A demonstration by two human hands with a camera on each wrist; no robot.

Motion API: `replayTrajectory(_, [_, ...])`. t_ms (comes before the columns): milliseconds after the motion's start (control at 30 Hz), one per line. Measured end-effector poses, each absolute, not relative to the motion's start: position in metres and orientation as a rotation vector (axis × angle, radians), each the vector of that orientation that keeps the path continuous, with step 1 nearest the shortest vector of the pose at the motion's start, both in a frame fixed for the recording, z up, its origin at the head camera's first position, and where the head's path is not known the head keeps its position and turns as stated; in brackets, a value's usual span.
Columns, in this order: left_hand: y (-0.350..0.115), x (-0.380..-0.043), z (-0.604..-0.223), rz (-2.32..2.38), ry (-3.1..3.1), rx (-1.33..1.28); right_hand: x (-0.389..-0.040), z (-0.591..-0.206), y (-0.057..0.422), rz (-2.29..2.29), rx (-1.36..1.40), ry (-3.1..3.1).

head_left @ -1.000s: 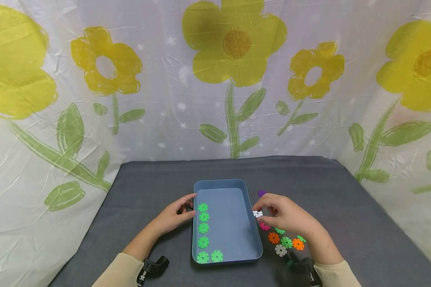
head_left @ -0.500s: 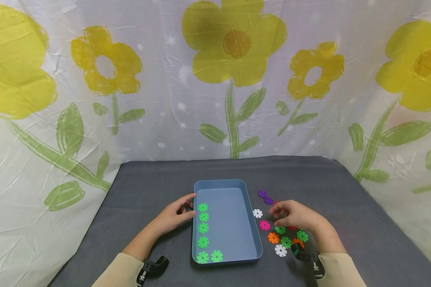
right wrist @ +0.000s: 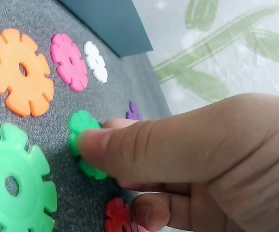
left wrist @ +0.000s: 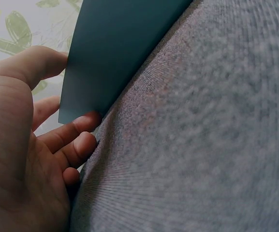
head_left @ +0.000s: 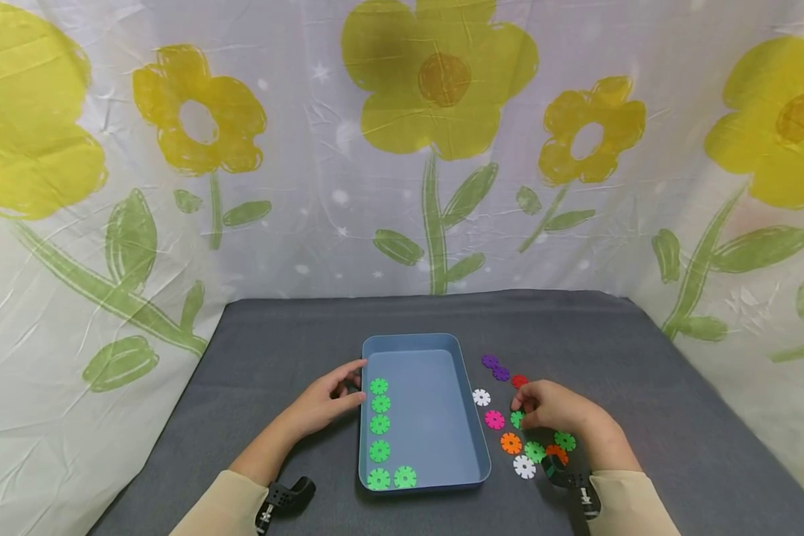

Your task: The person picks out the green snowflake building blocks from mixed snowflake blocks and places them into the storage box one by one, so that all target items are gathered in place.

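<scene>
My right hand [head_left: 557, 408] pinches a green notched plastic disc [right wrist: 82, 121] between thumb and forefinger, to the right of the tray. The thumb covers its middle in the right wrist view. Below those fingers lies a red disc [right wrist: 118, 215], partly hidden by the hand. On the other side, my left hand [head_left: 323, 402] rests against the left wall of the shallow blue tray [head_left: 420, 402], fingertips at the rim, some fingers bent lower down. Inside the tray, several green discs [head_left: 380, 424] form a column along the left wall, with one more [head_left: 405, 477] beside the lowest.
Loose discs lie right of the tray: white [head_left: 482, 397], pink [head_left: 494, 420], orange [head_left: 511, 444], another white [head_left: 525, 467], green [head_left: 534, 452] and purple [head_left: 490, 361]. A red one [head_left: 519, 381] sits just beyond the right hand. Grey cloth [head_left: 295, 327] covers the table; a flowered curtain [head_left: 295, 223] hangs behind.
My right hand has moved right, from over the white disc beside the tray to a green disc, and now pinches it. The left hand stays at the tray.
</scene>
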State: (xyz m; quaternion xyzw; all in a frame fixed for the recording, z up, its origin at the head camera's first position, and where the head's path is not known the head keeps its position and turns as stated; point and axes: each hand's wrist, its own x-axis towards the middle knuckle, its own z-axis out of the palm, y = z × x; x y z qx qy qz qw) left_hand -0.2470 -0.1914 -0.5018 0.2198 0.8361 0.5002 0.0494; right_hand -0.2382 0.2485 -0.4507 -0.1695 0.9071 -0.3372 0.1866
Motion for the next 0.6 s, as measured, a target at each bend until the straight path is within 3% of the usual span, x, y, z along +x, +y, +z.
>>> replayTrajectory(600, [-0.1908,-0.2473,-0.5011,1.528,2.547,0.653,-0.2372,-0.4516,0.2413,-0.812,-0.460,2.696])
